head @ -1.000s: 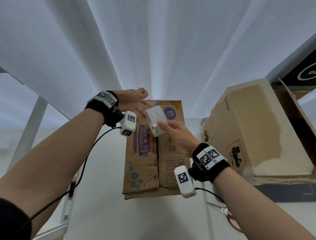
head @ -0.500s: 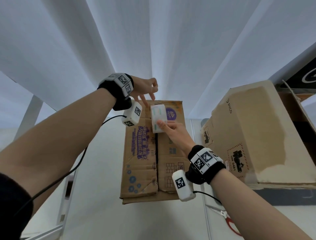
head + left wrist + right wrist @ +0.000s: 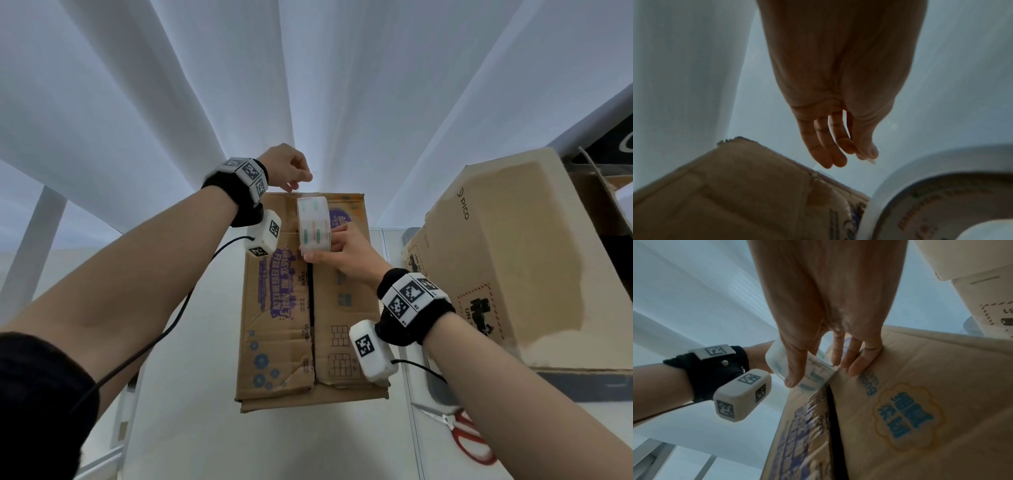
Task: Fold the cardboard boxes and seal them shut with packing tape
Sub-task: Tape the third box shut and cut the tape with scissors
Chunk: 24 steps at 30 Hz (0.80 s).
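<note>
Brown cardboard box (image 3: 301, 308) lies flat-topped in front of me, its two flaps meeting at a dark centre seam. My left hand (image 3: 286, 166) hovers at the far edge, fingertips pinching the clear tape end (image 3: 872, 161). My right hand (image 3: 346, 255) grips the tape roll (image 3: 313, 224) over the seam. Right of it stands a second box (image 3: 507, 260); red-handled scissors (image 3: 459, 433) lie near

Cool backlight, dim wrist views, fisheye edges

A large box (image 3: 507, 260) crowds the printed box's (image 3: 308, 325) right; its left side looks open.
</note>
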{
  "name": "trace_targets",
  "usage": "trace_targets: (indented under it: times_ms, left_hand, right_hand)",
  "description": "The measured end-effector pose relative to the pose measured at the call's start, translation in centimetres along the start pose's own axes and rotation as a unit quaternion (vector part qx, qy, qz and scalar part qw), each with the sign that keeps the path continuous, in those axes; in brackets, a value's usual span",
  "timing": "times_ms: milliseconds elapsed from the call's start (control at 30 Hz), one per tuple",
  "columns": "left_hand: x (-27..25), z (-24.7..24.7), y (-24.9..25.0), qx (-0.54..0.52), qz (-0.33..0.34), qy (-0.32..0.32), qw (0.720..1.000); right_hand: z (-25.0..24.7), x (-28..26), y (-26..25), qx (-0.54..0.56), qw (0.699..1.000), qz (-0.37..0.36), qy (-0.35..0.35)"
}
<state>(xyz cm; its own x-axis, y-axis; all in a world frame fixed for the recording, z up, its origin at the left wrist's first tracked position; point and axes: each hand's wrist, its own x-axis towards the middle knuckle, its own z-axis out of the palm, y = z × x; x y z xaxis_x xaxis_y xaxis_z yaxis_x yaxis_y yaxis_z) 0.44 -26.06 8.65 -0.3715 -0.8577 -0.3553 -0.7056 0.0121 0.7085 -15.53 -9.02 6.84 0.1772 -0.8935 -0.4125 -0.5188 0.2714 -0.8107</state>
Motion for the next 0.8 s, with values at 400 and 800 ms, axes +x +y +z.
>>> trace_targets:
  times_ms: [400, 800]
  left_hand:
    - [1.7, 1.6, -1.7, 0.053, -0.013, 0.064, 0.996]
    - [3.1, 2.7, -2.2, 0.091, -0.083, 0.037, 0.992]
  right_hand:
    - [-1.0, -0.2, -1.2, 0.039, 0.998, 0.011, -0.049]
    - [-0.9, 0.3, -1.0, 0.087, 0.995, 0.007, -0.051]
